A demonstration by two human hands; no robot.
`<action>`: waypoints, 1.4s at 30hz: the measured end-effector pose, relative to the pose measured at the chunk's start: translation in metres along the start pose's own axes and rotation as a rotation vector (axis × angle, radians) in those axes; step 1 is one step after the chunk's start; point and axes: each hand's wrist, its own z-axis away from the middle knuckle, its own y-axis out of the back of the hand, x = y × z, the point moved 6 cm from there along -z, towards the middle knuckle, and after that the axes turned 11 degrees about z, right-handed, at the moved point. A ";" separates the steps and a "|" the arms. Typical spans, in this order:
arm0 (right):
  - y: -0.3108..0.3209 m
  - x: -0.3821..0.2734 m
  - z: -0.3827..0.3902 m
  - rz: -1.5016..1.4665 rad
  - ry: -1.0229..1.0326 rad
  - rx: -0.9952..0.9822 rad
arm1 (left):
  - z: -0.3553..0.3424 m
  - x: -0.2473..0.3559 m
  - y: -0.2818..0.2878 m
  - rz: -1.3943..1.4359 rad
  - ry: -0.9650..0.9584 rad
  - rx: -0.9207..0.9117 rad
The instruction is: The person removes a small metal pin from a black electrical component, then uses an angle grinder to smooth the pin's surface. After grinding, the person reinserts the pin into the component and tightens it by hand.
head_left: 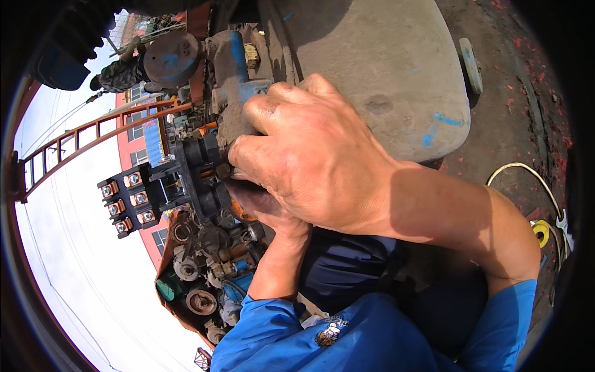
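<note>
The right hand point(316, 155) fills the middle of the view, its forearm coming in from the right edge with a blue sleeve point(508, 322) pushed back past the wrist. The wrist is bent inward, the knuckles are raised and the fingers curl down and to the left over a black electrical contactor point(180, 180), so this grip is closed on the upper part of that block. The left hand point(263, 208) lies below it, largely hidden by the right hand; its forearm rises from a blue cuff at the lower centre, and the palm and fingers wrap under the same block beside an orange part, a closed grip from beneath as far as can be seen. The contactor is held up in the air between the two hands, left of centre, its row of copper-coloured screw terminals point(127, 201) pointing to the left. Just below it sits an open box of worn metal parts point(204, 273). Behind the hands stand a large grey rounded casing point(384, 68) and a grimy blue machine part point(238, 68).
</note>
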 end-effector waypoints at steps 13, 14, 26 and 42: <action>-0.008 0.002 -0.002 -0.175 -0.055 0.074 | -0.010 0.014 -0.006 0.002 -0.086 -0.014; -0.008 0.002 -0.003 -0.198 -0.050 0.100 | -0.011 0.014 -0.006 -0.004 -0.082 -0.019; -0.007 0.005 0.000 -0.189 -0.093 0.155 | -0.012 0.021 -0.008 0.006 -0.105 -0.028; -0.009 0.006 -0.001 -0.225 -0.118 0.159 | -0.011 0.019 -0.005 0.005 -0.094 -0.029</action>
